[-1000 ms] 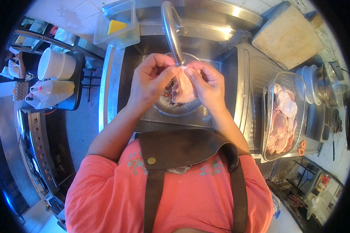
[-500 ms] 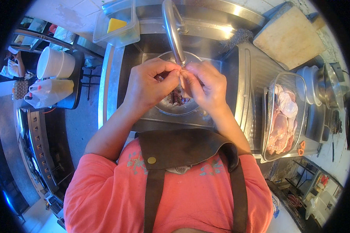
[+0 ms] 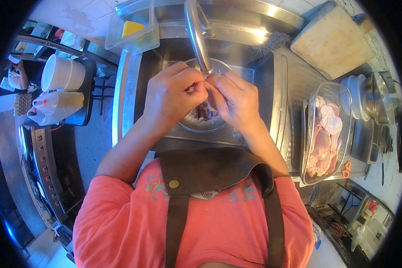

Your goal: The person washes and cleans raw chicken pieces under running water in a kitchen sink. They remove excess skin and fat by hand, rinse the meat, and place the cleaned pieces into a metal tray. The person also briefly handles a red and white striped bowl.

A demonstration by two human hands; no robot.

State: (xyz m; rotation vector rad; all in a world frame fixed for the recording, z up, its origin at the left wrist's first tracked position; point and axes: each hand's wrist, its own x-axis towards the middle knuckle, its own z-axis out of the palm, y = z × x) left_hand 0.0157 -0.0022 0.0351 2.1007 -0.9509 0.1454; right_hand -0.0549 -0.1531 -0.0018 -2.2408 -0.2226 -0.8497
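Observation:
Both hands meet over the sink, just below the mouth of the metal faucet (image 3: 198, 40). My left hand (image 3: 172, 91) is closed in a pinch, thumb against index finger. My right hand (image 3: 237, 96) is closed too, its fingertips touching the left's. Between them is a small pale piece of raw meat (image 3: 209, 90), mostly hidden by the fingers. Under the hands, a round bowl (image 3: 203, 130) stands in the sink (image 3: 178, 142). Dark reddish raw pieces (image 3: 204, 112) lie in it.
Right of the sink, a wire mesh basket (image 3: 349, 107) holds raw chicken pieces (image 3: 322, 143). Orange-handled scissors (image 3: 346, 169) lie beside it. A cutting board (image 3: 332, 42) leans at the back right. A clear plastic tub (image 3: 149, 42) with a yellow sponge (image 3: 132, 28) sits at the back left.
My hands have shifted slightly and the fingers have re-pinched. The pale piece shows less between them than before. The bowl and basket have not moved.

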